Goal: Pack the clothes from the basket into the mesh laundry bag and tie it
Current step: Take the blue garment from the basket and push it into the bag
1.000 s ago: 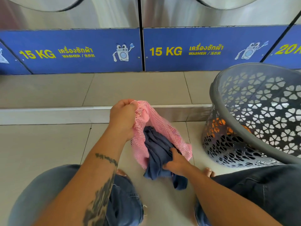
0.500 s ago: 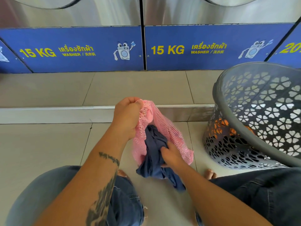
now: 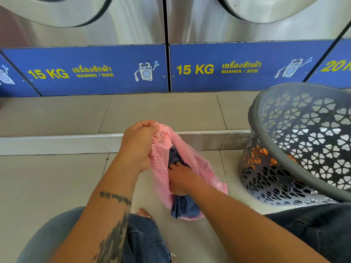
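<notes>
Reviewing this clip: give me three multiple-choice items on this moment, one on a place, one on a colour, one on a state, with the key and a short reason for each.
1. Where does the grey laundry basket stand?
A. To the person's right, tilted on the floor
B. To the person's left, upright
C. On top of a washer

2. What colour is the mesh bag?
A. White
B. Pink
C. Green

3. What is the right hand doing?
A. Resting on the basket rim
B. Hanging free
C. Pushing the dark blue garment into the bag

Key:
1 A: the basket leans at the right of the view, something orange showing through its wall.
2 B: the netting is pink throughout.
3 C: the right hand sits in the bag's mouth on the blue cloth, while the left hand grips the bag's top edge.
</notes>
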